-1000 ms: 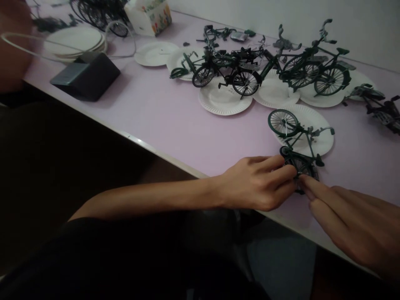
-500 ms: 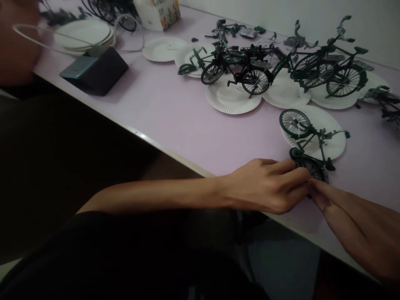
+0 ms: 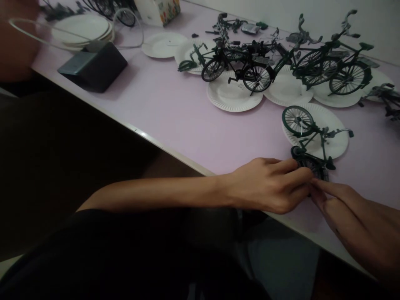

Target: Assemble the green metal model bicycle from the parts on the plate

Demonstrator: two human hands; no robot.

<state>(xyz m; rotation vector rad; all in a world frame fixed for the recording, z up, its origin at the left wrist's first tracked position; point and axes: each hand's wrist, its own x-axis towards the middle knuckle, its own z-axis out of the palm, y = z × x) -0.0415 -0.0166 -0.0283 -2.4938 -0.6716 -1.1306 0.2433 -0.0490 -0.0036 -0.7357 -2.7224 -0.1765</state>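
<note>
A small green model bicycle (image 3: 322, 143) lies on its side, its front part over a white paper plate (image 3: 339, 146) and its rear wheel over the table edge side. My left hand (image 3: 278, 183) is closed around the near part of the rear wheel, fingers curled and covering much of it. My right hand (image 3: 333, 196) comes in from the right, thumb and fingers pinched together against the left fingertips at the wheel. Whatever sits between the right fingertips is hidden by the hands.
Several assembled model bicycles (image 3: 254, 66) stand over paper plates along the back. Loose dark parts (image 3: 233, 26) lie behind them. To the left are a black box-shaped object (image 3: 93, 66), a stack of plates (image 3: 81, 31), a white cable (image 3: 142, 31) and a floral box (image 3: 158, 12).
The view has shifted slightly. My right hand has turned a little at the wrist, its fingers still meeting the left ones; the bicycle stays in place.
</note>
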